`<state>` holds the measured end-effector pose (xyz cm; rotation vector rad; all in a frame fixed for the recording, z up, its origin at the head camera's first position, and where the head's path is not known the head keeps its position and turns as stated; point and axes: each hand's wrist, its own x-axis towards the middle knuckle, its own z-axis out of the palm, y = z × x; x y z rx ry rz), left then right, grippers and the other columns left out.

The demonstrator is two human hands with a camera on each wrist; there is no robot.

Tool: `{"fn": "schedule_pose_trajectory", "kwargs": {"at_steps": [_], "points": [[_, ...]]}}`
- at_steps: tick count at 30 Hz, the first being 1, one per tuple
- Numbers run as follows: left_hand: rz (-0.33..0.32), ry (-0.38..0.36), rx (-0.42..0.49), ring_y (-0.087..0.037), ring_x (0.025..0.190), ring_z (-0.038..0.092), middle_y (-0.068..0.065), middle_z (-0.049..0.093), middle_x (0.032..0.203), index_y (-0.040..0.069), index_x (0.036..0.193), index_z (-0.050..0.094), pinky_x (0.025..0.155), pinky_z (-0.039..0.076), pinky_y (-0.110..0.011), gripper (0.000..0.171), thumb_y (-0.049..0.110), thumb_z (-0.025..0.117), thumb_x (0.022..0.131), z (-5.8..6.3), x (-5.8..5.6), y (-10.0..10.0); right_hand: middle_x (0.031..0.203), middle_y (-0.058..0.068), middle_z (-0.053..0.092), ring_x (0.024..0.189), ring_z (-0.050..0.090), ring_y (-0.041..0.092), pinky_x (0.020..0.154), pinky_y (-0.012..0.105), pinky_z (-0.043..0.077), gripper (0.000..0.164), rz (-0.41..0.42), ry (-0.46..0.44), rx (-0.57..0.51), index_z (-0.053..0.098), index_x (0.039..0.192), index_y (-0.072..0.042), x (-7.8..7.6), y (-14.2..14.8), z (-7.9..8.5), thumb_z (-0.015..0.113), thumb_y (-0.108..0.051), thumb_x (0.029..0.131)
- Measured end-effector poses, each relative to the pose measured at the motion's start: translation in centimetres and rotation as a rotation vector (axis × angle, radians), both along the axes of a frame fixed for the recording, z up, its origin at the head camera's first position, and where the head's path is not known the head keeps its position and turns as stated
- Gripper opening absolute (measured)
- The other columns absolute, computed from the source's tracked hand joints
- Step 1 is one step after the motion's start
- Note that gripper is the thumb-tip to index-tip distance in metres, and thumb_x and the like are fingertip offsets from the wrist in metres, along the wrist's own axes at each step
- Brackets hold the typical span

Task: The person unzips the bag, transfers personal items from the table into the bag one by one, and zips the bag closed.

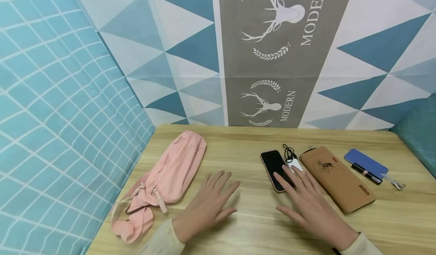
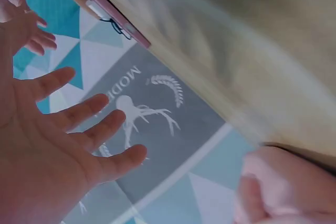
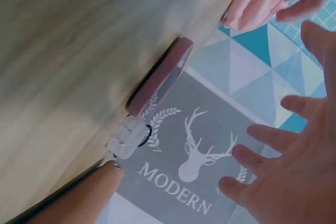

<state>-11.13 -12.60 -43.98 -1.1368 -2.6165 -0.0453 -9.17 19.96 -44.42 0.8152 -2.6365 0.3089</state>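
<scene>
- Head view: your left grip and right grip are spread over the surface, both released and holding nothing.
- The phone lies flat on the surface, dark screen up, near your right fingertips. They overlap it from above, but the right wrist view shows a gap, so treat it as untouched.
- Just beside the phone sit the white adapter, partly hidden by your fingers, and the black cable. The tan pouch is next to them.
- The pink bag lies near your left grip, apart from it, with its rope cord on the side towards you.
- Farther right, the black pen lies along the blue case.
- Step in hand, as I judge it: a ready or reaching stage, with no grasp made.
- Your next move probably calls for choosing one item, lowering a grip and curling fingers and thumb around it. Take the phone by its long edges; the adapter is close enough to get nudged. The bag looks soft, so hold its body rather than the cord.
</scene>
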Motion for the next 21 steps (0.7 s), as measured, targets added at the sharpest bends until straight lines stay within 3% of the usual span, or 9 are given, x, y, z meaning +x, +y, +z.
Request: {"fn": "schedule_pose_trajectory", "kwargs": {"at_steps": [4, 10, 16, 21], "points": [[0.011, 0.014, 0.032, -0.036, 0.134, 0.043, -0.016, 0.046, 0.145, 0.018, 0.143, 0.05, 0.104, 0.038, -0.058, 0.06, 0.046, 0.066, 0.092, -0.4, 0.9, -1.5, 0.163, 0.009, 0.021, 0.147, 0.023, 0.034, 0.121, 0.048, 0.003, 0.09, 0.002, -0.013, -0.016, 0.02, 0.16, -0.022, -0.1, -0.6, 0.6, 0.069, -0.048, 0.089], [0.053, 0.009, 0.159, -0.035, 0.129, 0.047, -0.017, 0.051, 0.139, 0.012, 0.135, 0.057, 0.103, 0.041, -0.054, 0.051, 0.034, 0.071, 0.09, -0.6, 1.7, -3.1, 0.162, 0.009, 0.024, 0.148, 0.023, 0.033, 0.12, 0.05, 0.006, 0.089, 0.023, -0.018, -0.039, 0.021, 0.159, -0.022, -0.3, -2.0, 1.0, 0.07, -0.044, 0.089], [0.161, 0.033, 0.274, -0.039, 0.128, 0.049, -0.02, 0.052, 0.137, 0.008, 0.128, 0.06, 0.101, 0.042, -0.058, 0.045, 0.028, 0.071, 0.09, 0.2, 1.1, -5.3, 0.159, 0.011, 0.03, 0.144, 0.029, 0.034, 0.117, 0.053, 0.014, 0.084, 0.08, 0.035, -0.074, 0.025, 0.158, -0.019, -0.5, -3.5, 1.0, 0.068, -0.044, 0.091], [0.267, 0.154, 0.351, -0.044, 0.121, 0.051, -0.026, 0.055, 0.131, 0.002, 0.121, 0.062, 0.094, 0.045, -0.06, 0.039, 0.023, 0.068, 0.089, 1.0, -0.5, -8.5, 0.161, 0.01, 0.027, 0.146, 0.027, 0.033, 0.119, 0.05, 0.009, 0.084, 0.083, 0.015, -0.064, 0.021, 0.159, -0.022, -0.6, -4.1, 1.0, 0.067, -0.044, 0.092]]}}
